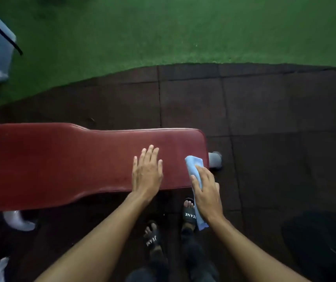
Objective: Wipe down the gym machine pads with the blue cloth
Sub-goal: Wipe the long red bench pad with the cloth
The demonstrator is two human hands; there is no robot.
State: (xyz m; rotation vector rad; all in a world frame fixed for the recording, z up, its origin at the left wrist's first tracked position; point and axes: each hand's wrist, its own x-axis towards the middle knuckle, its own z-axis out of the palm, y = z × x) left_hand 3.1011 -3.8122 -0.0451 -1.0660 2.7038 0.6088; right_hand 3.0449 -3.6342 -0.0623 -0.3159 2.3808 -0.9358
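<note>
While left hand [147, 173] lies flat, fingers apart, right hand [205, 192] presses blue cloth [192, 166] at red pad [61, 163] edge — bare mat beyond.

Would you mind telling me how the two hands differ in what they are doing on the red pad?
The left hand lies flat and empty on the red pad; the right hand presses the blue cloth near the pad's right end. Both rest palm-down.
</note>
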